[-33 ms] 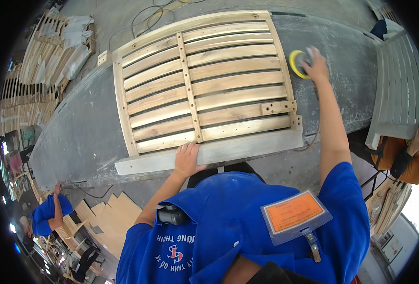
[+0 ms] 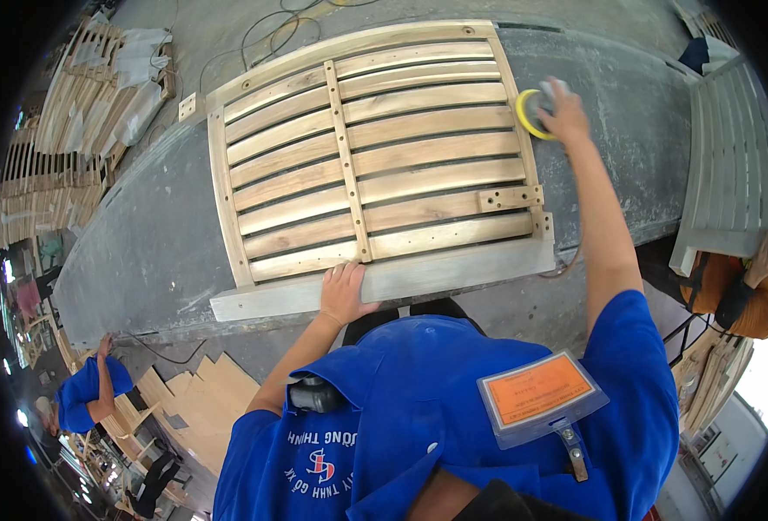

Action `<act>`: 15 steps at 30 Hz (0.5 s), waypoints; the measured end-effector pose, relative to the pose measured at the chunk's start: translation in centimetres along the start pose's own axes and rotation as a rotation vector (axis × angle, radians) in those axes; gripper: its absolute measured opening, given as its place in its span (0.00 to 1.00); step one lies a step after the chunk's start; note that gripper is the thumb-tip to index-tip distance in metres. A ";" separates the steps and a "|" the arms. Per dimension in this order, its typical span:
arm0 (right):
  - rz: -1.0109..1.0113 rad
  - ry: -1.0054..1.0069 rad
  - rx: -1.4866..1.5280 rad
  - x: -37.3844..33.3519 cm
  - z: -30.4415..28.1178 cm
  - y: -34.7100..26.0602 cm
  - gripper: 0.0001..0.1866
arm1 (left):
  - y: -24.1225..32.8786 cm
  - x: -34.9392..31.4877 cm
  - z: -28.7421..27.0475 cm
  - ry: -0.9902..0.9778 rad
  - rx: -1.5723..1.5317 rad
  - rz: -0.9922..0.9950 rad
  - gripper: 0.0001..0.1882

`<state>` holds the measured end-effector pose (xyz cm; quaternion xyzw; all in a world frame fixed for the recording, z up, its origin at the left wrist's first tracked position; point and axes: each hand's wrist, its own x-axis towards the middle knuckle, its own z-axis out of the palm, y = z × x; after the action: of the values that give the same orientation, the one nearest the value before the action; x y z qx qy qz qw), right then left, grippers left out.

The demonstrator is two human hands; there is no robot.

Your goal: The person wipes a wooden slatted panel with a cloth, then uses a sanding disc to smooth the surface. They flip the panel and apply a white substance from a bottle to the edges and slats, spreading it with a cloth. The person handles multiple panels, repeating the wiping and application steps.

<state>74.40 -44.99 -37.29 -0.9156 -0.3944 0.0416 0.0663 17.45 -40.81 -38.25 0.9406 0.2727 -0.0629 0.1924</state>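
Observation:
A slatted wooden panel lies on the dark worktable, its pale slats set in a frame with a middle rail. My left hand rests, fingers bent, over the near greyish rail of the panel. My right hand grips a round sander with a yellow disc. The sander is at the panel's right side rail; motion blur hides whether it touches the wood. A short drilled wooden block sits at the panel's near right corner.
A greyish slatted piece stands at the right, with a co-worker in orange beside it. Stacked slatted frames fill the far left. Another co-worker in blue is at the lower left. Cables lie on the floor beyond the table.
My right hand has shifted slightly left and farther away with the sander, bringing it to the panel's right rail. The left hand and the panel have stayed in place.

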 end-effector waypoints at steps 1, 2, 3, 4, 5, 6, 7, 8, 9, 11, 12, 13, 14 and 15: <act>-0.055 -0.079 -0.034 0.9 0.8 -3.0 0.41 | 0.0 0.0 0.0 -0.003 0.003 -0.001 0.41; -0.062 -0.156 -0.082 1.4 1.8 -6.1 0.40 | 0.0 -0.1 0.0 -0.007 0.008 -0.003 0.41; -0.132 -0.192 -0.086 1.9 2.7 -9.2 0.38 | -0.1 0.0 0.0 -0.026 0.002 -0.011 0.41; -0.192 -0.171 -0.006 1.7 3.6 -12.1 0.36 | -0.2 0.1 0.0 -0.045 -0.002 -0.019 0.41; -0.189 -0.172 0.033 1.3 4.5 -15.0 0.37 | -0.3 0.1 0.0 -0.081 -0.015 -0.033 0.42; -0.241 -0.169 0.048 0.7 5.1 -17.6 0.36 | -0.3 0.1 0.0 -0.058 -0.009 -0.025 0.42; -0.274 -0.151 0.039 0.3 5.5 -19.9 0.35 | -0.6 0.4 0.1 -0.037 -0.008 -0.012 0.42; -0.288 -0.197 0.066 -0.2 5.9 -21.8 0.35 | -0.7 0.4 0.2 -0.029 -0.017 -0.012 0.42; -0.299 -0.208 0.078 -0.6 6.0 -23.2 0.35 | -0.8 0.5 0.2 -0.053 -0.030 -0.015 0.42; -0.318 -0.167 0.119 -1.0 5.7 -24.2 0.35 | -1.0 0.5 0.2 -0.108 -0.060 -0.037 0.43; -0.240 -0.193 0.077 -0.8 5.3 -24.0 0.36 | -1.2 0.5 0.2 -0.099 -0.063 -0.029 0.43; -0.188 -0.189 0.066 -0.6 4.9 -23.2 0.36 | -1.2 0.4 0.1 -0.102 -0.072 -0.023 0.43; -0.134 -0.207 0.057 -0.3 4.5 -22.1 0.36 | -1.2 0.4 0.0 -0.105 -0.081 -0.015 0.43; -0.073 -0.188 0.024 0.1 4.0 -20.7 0.37 | -1.2 0.3 -0.1 -0.114 -0.087 -0.019 0.43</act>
<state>59.12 -30.52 -38.06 -0.8918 -0.4315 0.1298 0.0415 17.04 -39.67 -38.68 0.9235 0.2728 -0.1062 0.2478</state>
